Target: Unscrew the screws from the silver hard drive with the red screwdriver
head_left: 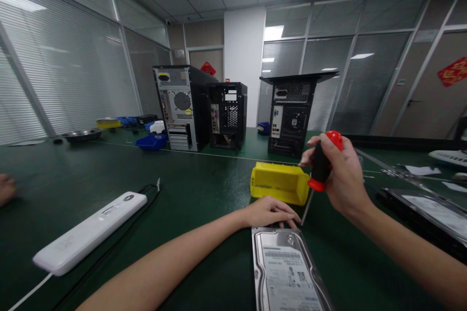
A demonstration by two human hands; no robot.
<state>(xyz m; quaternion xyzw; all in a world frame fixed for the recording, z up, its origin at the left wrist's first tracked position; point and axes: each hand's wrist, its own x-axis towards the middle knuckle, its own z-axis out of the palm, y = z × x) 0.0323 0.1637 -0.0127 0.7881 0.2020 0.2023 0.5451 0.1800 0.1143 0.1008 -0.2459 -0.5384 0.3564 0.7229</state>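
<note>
Here, green table (189, 189) in a glass-walled office

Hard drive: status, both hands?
Right hand grips red-black screwdriver, tip down at the far edge of the hard drive. Left hand rests on that edge. Yellow bin just behind.

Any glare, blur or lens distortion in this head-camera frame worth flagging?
Head view: wide-angle bending bows the window frames and table edges; ceiling panels blow out white; sheen glares on the hard drive label; the hand at far left is blurred; the screwdriver is sharp.
</note>
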